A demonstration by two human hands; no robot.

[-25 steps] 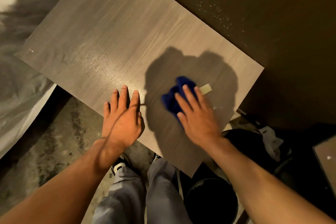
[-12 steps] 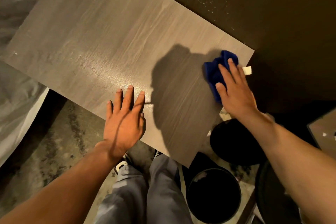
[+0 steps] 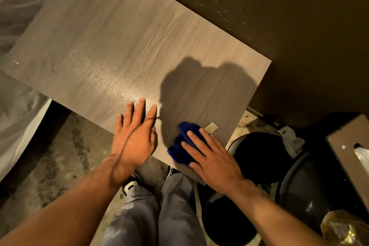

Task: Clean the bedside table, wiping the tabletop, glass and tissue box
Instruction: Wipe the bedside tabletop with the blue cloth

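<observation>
The grey wood-grain tabletop (image 3: pixel 127 42) fills the upper middle of the head view and carries nothing but my hands and a cloth. My left hand (image 3: pixel 133 136) lies flat on its near edge, fingers spread, holding nothing. My right hand (image 3: pixel 211 158) presses a dark blue cloth (image 3: pixel 179 146) with a pale tag (image 3: pixel 211 127) onto the near right corner. A brown tissue box (image 3: pixel 343 150) with a tissue showing stands off the table at the right edge. No glass is in view.
Dark round bins (image 3: pixel 259 156) (image 3: pixel 225 223) stand on the floor right of the table. White bedding (image 3: pixel 18 118) lies to the left. A dark wall (image 3: pixel 279 16) runs behind the table. My grey trouser legs (image 3: pixel 155 215) are below its near edge.
My right hand has swept the blue cloth from the far right corner back toward the near right corner. My left hand has stayed flat on the near edge.
</observation>
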